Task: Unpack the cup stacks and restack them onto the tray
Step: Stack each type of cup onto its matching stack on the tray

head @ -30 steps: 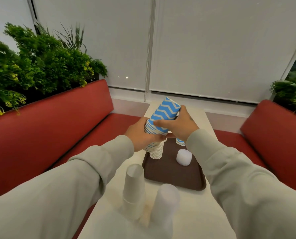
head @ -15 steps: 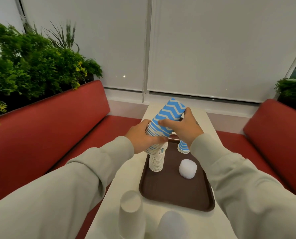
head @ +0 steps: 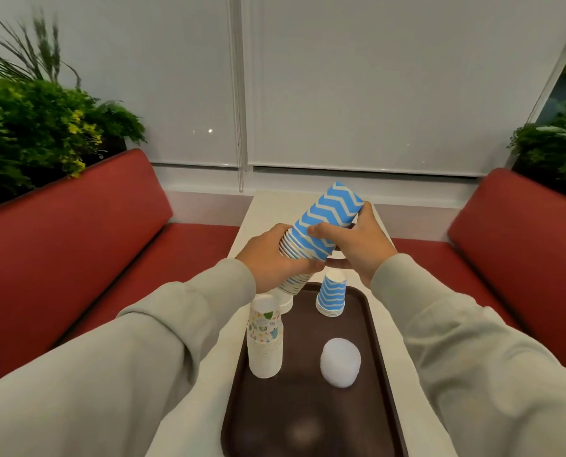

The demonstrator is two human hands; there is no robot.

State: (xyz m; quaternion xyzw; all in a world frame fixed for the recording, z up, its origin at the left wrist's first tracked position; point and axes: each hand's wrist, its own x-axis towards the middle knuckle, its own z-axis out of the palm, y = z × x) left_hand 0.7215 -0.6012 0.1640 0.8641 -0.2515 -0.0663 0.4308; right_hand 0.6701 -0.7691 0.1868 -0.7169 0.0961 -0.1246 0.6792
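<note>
A tilted stack of blue zigzag cups [head: 327, 219] hangs above the far end of the brown tray [head: 301, 410]. My left hand [head: 271, 258] grips its lower, rimmed end; my right hand [head: 357, 242] holds the top cup with the thumb across its side. On the tray stand a short blue zigzag stack [head: 331, 293], a stack of white cups with small coloured prints [head: 264, 338] and a low white cup stack [head: 341, 361]. Another white stack [head: 284, 300] sits behind, partly hidden by my left hand.
The tray lies on a narrow white table [head: 275, 201] between two red benches [head: 77, 232] [head: 519, 225]. Green plants [head: 44, 127] stand behind the left bench, more plants at the far right. Window blinds close off the back.
The view has tipped down and closer, so the tray fills more of the frame and the two plain white stacks at the near edge have left view. Both hands keep their hold on the blue stack.
</note>
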